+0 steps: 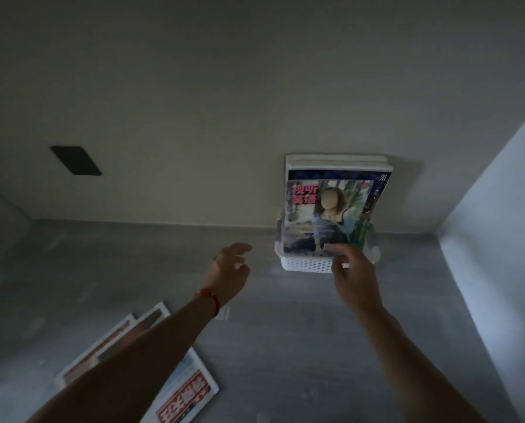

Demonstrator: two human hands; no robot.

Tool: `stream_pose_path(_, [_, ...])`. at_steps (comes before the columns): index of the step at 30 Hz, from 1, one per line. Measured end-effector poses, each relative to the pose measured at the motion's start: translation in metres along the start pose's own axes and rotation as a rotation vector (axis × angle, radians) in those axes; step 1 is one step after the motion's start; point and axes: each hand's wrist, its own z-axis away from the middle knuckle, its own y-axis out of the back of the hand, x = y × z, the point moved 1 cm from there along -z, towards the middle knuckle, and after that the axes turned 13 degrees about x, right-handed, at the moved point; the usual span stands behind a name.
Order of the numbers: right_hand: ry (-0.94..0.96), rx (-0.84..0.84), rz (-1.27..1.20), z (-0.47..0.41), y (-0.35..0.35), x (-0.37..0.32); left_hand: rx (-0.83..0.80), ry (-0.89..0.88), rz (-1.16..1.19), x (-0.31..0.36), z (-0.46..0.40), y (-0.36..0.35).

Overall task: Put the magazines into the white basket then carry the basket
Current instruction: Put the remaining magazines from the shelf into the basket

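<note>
Loading step | right hand (354, 277) pinches front magazine (325, 216) in white basket (304, 265), centre-right | left hand (232, 271) spread, empty | next: floor magazines (176, 389), lower left

Floor (285, 315) open before the basket (304, 265) — wall (224, 117) close behind.
</note>
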Motion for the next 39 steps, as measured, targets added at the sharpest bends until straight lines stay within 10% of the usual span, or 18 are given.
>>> stream_pose_path(13, [-0.061,-0.742,0.377,0.247,-0.147,-0.094,-0.38,-0.155,-0.753,-0.225,0.123,0.14])
stream_pose_path(27, [-0.281,-0.475,0.193,0.262,-0.162,-0.129,-0.253,-0.265,-0.611,-0.219,0.12,0.142])
stream_pose_path(34, [-0.137,-0.374,-0.017,0.221,-0.119,-0.131,-0.171,-0.734,-0.665,-0.152,0.084,0.135])
stream_pose_path(39, [-0.405,-0.105,-0.339,0.163,-0.068,-0.138,-0.151,-0.492,-0.174,-0.088,0.059,0.124])
